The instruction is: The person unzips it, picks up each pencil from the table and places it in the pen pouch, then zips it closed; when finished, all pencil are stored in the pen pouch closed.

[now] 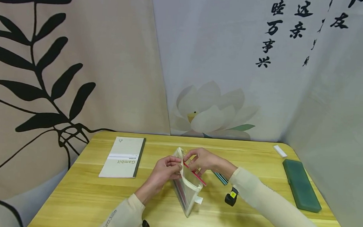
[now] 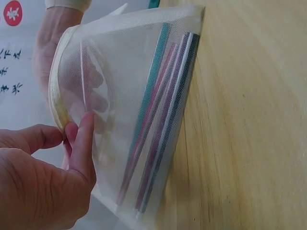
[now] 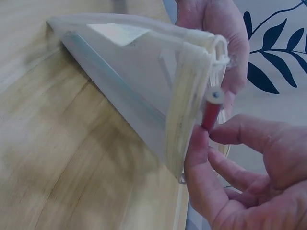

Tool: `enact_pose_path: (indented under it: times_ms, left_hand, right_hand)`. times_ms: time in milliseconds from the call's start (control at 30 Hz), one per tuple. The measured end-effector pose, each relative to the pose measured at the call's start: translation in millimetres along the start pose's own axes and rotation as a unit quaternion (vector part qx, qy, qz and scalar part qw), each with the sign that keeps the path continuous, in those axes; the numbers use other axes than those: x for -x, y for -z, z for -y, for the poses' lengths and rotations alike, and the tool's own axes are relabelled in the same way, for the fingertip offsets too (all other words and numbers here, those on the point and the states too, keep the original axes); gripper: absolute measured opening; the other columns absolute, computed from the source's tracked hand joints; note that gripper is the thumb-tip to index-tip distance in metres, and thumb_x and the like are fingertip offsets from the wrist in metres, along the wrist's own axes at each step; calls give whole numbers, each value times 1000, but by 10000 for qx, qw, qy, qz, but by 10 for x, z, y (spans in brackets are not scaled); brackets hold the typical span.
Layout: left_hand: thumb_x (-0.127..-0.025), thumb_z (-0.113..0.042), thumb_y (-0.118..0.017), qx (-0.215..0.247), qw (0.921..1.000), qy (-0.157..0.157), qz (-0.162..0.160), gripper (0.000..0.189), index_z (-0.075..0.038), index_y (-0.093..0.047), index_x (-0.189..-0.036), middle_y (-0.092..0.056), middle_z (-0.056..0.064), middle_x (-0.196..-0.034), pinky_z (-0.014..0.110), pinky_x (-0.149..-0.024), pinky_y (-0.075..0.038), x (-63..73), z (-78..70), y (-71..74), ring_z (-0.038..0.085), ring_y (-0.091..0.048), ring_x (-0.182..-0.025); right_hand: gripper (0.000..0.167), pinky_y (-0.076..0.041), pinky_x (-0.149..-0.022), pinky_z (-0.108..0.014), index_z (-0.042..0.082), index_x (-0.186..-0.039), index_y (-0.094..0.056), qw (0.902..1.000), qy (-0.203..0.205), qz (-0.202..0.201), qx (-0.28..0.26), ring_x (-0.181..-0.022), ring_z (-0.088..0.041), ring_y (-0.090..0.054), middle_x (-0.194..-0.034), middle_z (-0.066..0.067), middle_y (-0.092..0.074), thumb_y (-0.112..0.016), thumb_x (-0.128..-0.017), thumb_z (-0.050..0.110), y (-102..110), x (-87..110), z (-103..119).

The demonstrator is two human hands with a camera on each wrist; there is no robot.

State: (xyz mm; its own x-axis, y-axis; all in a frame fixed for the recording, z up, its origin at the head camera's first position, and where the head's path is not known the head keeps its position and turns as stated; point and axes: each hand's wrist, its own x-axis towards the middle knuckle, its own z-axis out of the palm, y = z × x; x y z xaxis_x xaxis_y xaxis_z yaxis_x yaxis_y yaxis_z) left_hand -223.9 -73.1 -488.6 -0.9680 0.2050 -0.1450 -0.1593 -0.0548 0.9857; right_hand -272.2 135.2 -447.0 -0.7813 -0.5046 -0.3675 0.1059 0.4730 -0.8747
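A cream mesh zipper pouch (image 1: pixel 191 195) stands tilted above the middle of the table, its zipper side spread. My left hand (image 1: pixel 165 170) pinches the pouch's zipper edge between thumb and fingers. With thumb and index finger, my right hand (image 1: pixel 205 159) pinches a red pencil (image 3: pixel 211 112) at the pouch's mouth. In the head view the pencil slants across the opening. Several pencils (image 2: pixel 158 115), teal, pink, purple and dark, show through the mesh along the pouch's bottom. A white tag (image 1: pixel 198 200) sticks out of its side.
Teal-and-dark striped pencils (image 1: pixel 220 178) lie under my right wrist. A notebook (image 1: pixel 123 157) marked Gambit lies at the left. On the right are a dark green case (image 1: pixel 301 185) and, behind it, a small white block (image 1: pixel 280 151). Printed cloth walls border the table (image 1: pixel 67 204).
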Motion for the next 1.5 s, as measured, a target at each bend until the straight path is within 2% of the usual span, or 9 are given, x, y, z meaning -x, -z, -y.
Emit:
enact_pose_path:
  times_ms: [267,467,667,767,1000,1267,1500]
  left_hand:
    - [-93,-2,-65,-21,10000,39,4,35,8,-62,-127,-66,5,-100,32,-79,-70,-2,29,11,13,-69,-86]
    - [-94,-2,-67,-32,10000,42,-11,35,7,-63,-127,-67,6,-100,31,-78,-69,-1,38,7,13,-69,-86]
    - [-94,-3,-68,-14,10000,43,50,35,7,-63,-126,-66,4,-100,29,-79,-68,-22,50,-1,12,-68,-87]
    - [-94,-2,-68,13,10000,31,18,34,8,-63,-126,-66,3,-99,30,-79,-68,-25,55,3,12,-68,-87]
    - [-97,-5,-68,90,9997,-45,-240,32,7,-65,-126,-66,4,-98,28,-79,-68,-39,54,40,11,-68,-84]
    - [-96,-3,-68,159,9994,-59,-294,32,8,-64,-126,-66,5,-99,26,-77,-68,-54,48,58,13,-70,-83]
    - [-96,-4,-68,143,9997,-101,-185,33,9,-63,-127,-66,5,-99,28,-78,-69,-37,49,39,13,-70,-86]
  right_hand:
    - [38,-62,-54,-27,6,-128,-66,10000,-31,85,26,-69,-18,-63,-100,-19,-72,-68,-91,-4,-23,-27,-8]
    - [37,-60,-54,-26,6,-126,-66,9997,-146,169,29,-68,-16,-61,-88,-8,-69,-67,-90,-4,-30,-53,1]
    - [34,-57,-54,-24,5,-123,-65,9990,-300,316,-5,-67,-13,-62,-81,-5,-71,-71,-90,-4,-34,-64,18]
    - [34,-59,-56,-26,4,-123,-65,9995,-215,236,-15,-69,-14,-65,-83,-6,-71,-71,-90,-3,-51,-54,3]
    - [28,-67,-64,-32,-1,-119,-68,9999,104,-44,36,-77,-17,-73,-97,-12,-74,-75,-93,3,-46,10,-7]
    - [36,-65,-61,-30,-4,-125,-65,9996,59,284,40,-74,-16,-72,-95,-13,-78,-74,-91,-2,-27,130,20]
    - [37,-64,-58,-28,-3,-126,-65,9997,44,244,17,-72,-16,-70,-91,-12,-75,-73,-90,-5,-49,159,16]
